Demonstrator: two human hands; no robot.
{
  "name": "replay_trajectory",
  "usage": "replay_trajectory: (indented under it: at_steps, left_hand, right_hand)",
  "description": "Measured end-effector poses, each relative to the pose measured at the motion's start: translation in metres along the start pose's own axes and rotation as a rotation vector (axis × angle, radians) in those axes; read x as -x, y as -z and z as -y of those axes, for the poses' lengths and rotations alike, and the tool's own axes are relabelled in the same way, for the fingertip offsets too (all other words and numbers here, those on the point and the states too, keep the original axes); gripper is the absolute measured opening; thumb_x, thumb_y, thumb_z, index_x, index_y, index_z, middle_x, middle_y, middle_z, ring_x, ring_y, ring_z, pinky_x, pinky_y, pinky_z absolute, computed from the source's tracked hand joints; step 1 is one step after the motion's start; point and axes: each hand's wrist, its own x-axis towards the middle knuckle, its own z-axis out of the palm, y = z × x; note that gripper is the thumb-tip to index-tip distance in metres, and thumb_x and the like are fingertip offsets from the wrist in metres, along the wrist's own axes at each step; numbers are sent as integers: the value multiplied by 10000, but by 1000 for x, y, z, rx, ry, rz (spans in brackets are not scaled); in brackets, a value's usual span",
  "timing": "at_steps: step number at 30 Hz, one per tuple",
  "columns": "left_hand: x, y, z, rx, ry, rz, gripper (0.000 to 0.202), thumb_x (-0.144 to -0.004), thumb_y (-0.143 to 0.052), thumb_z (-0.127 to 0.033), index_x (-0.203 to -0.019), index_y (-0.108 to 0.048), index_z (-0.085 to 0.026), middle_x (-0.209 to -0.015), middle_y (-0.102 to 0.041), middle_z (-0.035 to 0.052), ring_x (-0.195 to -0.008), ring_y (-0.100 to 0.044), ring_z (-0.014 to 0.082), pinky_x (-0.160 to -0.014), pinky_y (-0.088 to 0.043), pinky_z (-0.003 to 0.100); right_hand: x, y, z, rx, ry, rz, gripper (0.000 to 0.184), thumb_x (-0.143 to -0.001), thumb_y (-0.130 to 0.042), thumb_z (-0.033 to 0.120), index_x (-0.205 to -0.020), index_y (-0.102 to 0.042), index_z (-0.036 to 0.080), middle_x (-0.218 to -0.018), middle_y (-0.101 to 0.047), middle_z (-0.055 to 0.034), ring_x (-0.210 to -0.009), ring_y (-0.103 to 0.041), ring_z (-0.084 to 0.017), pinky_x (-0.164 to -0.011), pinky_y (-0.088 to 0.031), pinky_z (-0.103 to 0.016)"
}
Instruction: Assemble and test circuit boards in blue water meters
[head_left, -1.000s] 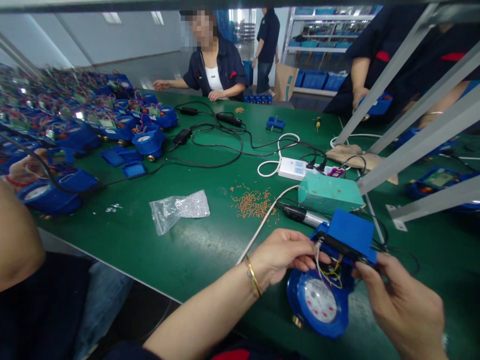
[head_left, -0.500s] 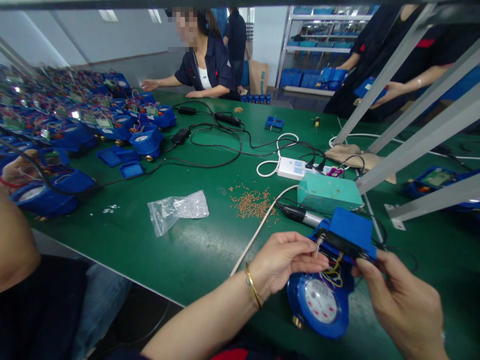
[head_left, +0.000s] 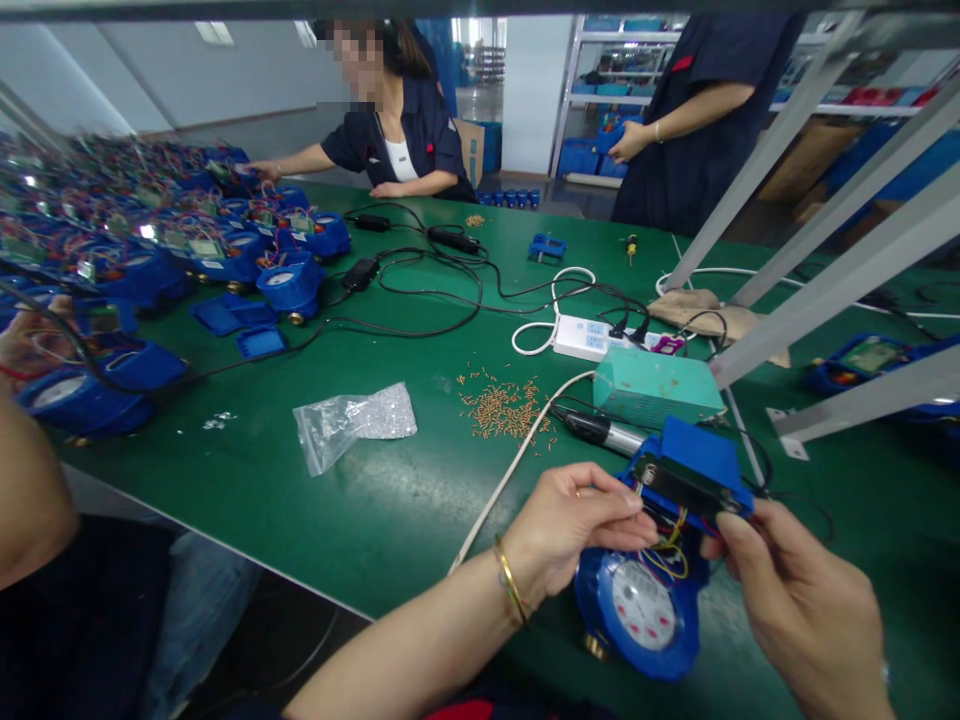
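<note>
Blue meter (head_left: 639, 608): right there between the hands, lower down, just below the left fingertips.
Blue cover (head_left: 697, 462): tipped up above it, over the bench (head_left: 420, 520).
Left hand (head_left: 581, 520): pinching a pale wire (head_left: 640, 488) at the cover's left end.
Right hand (head_left: 806, 585): thumb and fingers clamped on its right end.
</note>
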Motion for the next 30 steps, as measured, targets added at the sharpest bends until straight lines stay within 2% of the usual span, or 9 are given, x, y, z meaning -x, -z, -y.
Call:
replay_trajectory:
  at_steps: [7, 17, 23, 26, 30]
  left_hand:
    - [2, 1, 4, -34, -82, -33, 399, -565, -914, -339, -727, -631, -108, -629, -721, 47, -533, -690, 122, -538, -550, 191]
    - [0, 2, 5, -64, -70, -39, 394, -571, -917, -329, -736, -635, -110, -656, -733, 56, -573, -706, 141, -588, -577, 228]
    - [0, 3, 5, -82, -76, -29, 412, -553, -922, -348, -729, -641, -105, -650, -728, 55, -582, -708, 144, -602, -577, 233]
    - [-1, 4, 6, -91, -114, -15, 437, -533, -926, -372, -729, -642, -103, -649, -728, 57, -570, -701, 140, -593, -569, 232]
    - [-4, 4, 10, -110, -178, -28, 439, -532, -920, -387, -724, -643, -106, -635, -720, 53, -561, -696, 147, -582, -562, 240]
  right_hand:
    - [-1, 0, 5, -58, -48, 10, 276, -954, -479, 460, -846, -592, 233, -619, -616, 36, -489, -533, -144, -542, -381, -275]
    - [0, 1, 6, -115, -68, 19, 331, -961, -479, 479, -753, -575, 241, -569, -588, 14, -449, -497, -139, -461, -388, -250]
    - [0, 1, 11, -209, -144, 65, 414, -962, -476, 530, -677, -542, 237, -529, -484, 34, -448, -432, -121, -457, -354, -243]
    - [-2, 0, 4, -281, -173, 90, 453, -963, -479, 551, -650, -535, 227, -530, -467, 27, -473, -443, -122, -453, -351, -236]
    - [-6, -4, -17, -376, -149, 146, 456, -940, -530, 565, -657, -572, 209, -515, -500, 17, -444, -457, -119, -415, -369, -219]
